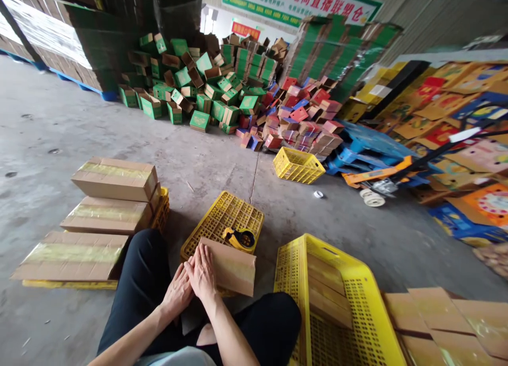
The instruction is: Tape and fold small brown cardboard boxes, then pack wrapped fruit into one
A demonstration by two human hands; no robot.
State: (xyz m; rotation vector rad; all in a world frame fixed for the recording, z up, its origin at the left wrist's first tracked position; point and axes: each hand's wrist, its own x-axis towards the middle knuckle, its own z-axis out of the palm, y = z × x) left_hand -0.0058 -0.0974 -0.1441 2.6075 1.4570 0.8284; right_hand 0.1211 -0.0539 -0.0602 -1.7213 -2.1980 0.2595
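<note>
A long brown cardboard box [230,265] lies across an upturned yellow crate [238,212] in front of my knees. My right hand [202,273] lies on the left end of the box, its fingers stretched out and close together. Just left of it, my left hand [178,291] lies along that same end with fingers extended, the two hands touching. Behind the box, a yellow tape dispenser with a black part [240,239] rests on the crate.
Taped boxes [115,178] are stacked on a yellow crate at my left. A large yellow crate [291,271] with several boxes stands at my right, beside more cardboard [448,313]. Further off are a small yellow crate [297,166], an orange pallet jack [377,175] and heaped green cartons [200,120].
</note>
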